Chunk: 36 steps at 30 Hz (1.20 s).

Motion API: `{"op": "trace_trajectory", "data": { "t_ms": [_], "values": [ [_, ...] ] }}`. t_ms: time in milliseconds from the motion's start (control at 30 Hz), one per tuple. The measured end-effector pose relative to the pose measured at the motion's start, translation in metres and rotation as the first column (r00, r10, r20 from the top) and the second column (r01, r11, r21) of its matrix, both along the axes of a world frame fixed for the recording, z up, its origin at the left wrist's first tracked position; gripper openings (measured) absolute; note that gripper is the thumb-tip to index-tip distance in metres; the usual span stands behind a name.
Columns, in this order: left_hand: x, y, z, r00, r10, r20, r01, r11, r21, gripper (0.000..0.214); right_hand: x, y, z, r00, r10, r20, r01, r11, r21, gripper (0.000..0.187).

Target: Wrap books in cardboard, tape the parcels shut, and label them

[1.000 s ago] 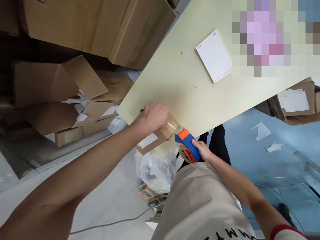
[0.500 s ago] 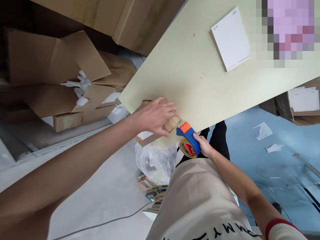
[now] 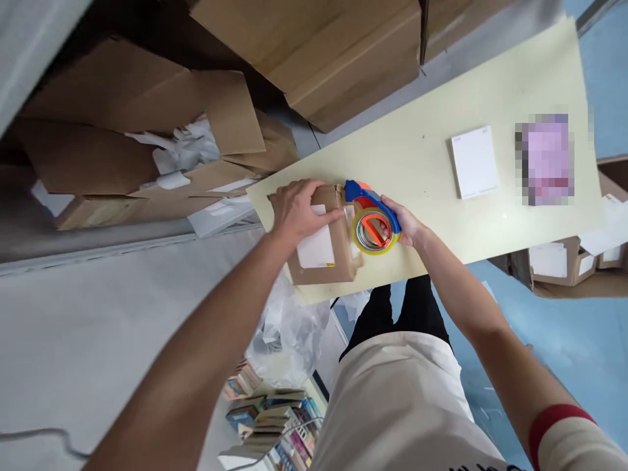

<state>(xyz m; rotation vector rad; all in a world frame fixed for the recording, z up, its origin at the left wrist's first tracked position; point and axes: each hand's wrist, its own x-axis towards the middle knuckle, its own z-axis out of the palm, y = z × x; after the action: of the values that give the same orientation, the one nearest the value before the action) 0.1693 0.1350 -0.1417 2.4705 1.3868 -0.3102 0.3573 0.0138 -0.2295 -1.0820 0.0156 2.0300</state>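
Observation:
A small cardboard box point(image 3: 342, 245) with a white label point(image 3: 315, 247) sits near the left end of the pale table point(image 3: 417, 163). My left hand point(image 3: 301, 209) grips the box by its top, the thumb lying over the label and the fingers at the far side. In my right hand point(image 3: 405, 224) is a blue and orange tape dispenser point(image 3: 375, 226) with a yellow-edged roll. Its head meets the box's right far corner. Some tape shows on the right side of the box; whether it is still joined to the roll I cannot tell.
A white pad point(image 3: 474, 162) and a blurred-out purple item point(image 3: 547, 160) lie on the table to the right. Large cartons point(image 3: 353, 59) stand behind it. At left is an open carton point(image 3: 161, 157) with white scraps. Books point(image 3: 289, 418) and a clear plastic bag point(image 3: 289, 333) are below.
My left hand has settled onto the box, which now shows more fully. The tape dispenser has moved up to the box's far right corner. The view has shifted, showing more of the table.

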Motion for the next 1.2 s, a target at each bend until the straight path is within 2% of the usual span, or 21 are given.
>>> {"op": "trace_trajectory", "data": {
  "t_ms": [100, 167, 233, 300, 400, 500, 600, 733, 833, 967, 1100, 1200],
  "values": [
    [0.005, -0.012, -0.009, 0.990, 0.135, 0.043, -0.137, 0.988, 0.065, 0.058, 0.013, 0.025, 0.002, 0.985, 0.027, 0.172, -0.041, 0.996, 0.079, 0.042],
    [0.007, -0.017, -0.010, 0.988, 0.148, 0.041, -0.149, 0.988, 0.039, 0.057, 0.018, 0.027, 0.003, 0.934, -0.018, 0.357, -0.046, 0.984, 0.172, 0.044],
    [0.008, -0.017, -0.007, 0.988, 0.152, 0.023, -0.152, 0.988, 0.013, 0.056, 0.020, 0.025, 0.004, 0.883, -0.008, 0.470, -0.129, 0.958, 0.257, 0.047],
    [0.009, -0.016, -0.004, 0.987, 0.158, 0.002, -0.158, 0.987, 0.003, 0.055, 0.022, 0.022, 0.003, 0.851, 0.070, 0.520, -0.255, 0.921, 0.295, 0.060],
    [0.010, -0.014, -0.004, 0.986, 0.164, -0.020, -0.164, 0.986, 0.004, 0.053, 0.026, 0.019, 0.003, 0.803, 0.220, 0.554, -0.415, 0.873, 0.254, 0.091],
    [0.009, -0.013, -0.007, 0.985, 0.167, -0.042, -0.167, 0.986, 0.015, 0.051, 0.030, 0.011, 0.009, 0.788, 0.300, 0.537, -0.471, 0.856, 0.213, 0.097],
    [0.008, -0.014, -0.010, 0.985, 0.162, -0.068, -0.159, 0.987, 0.037, 0.054, 0.033, -0.011, 0.021, 0.775, 0.331, 0.538, -0.501, 0.841, 0.204, 0.097],
    [0.004, -0.014, -0.013, 0.987, 0.111, -0.120, -0.108, 0.994, 0.035, 0.064, 0.031, -0.064, 0.035, 0.731, 0.373, 0.571, -0.545, 0.823, 0.160, 0.098],
    [0.000, -0.015, -0.017, 0.985, 0.074, -0.156, -0.069, 0.997, 0.037, 0.068, 0.025, -0.108, 0.036, 0.736, 0.390, 0.553, -0.557, 0.813, 0.168, 0.098],
    [-0.003, -0.017, -0.022, 0.989, 0.090, -0.121, -0.079, 0.992, 0.096, 0.064, 0.009, -0.157, 0.031, 0.767, 0.425, 0.481, -0.547, 0.824, 0.144, 0.101],
    [-0.007, -0.016, -0.026, 0.986, 0.104, -0.134, -0.094, 0.992, 0.083, 0.069, -0.012, -0.177, 0.027, 0.817, 0.387, 0.427, -0.477, 0.870, 0.125, 0.103],
    [-0.016, -0.011, -0.032, 0.978, 0.149, -0.147, -0.142, 0.988, 0.056, 0.072, -0.018, -0.170, 0.027, 0.858, 0.292, 0.423, -0.377, 0.917, 0.131, 0.100]
  ]
}}
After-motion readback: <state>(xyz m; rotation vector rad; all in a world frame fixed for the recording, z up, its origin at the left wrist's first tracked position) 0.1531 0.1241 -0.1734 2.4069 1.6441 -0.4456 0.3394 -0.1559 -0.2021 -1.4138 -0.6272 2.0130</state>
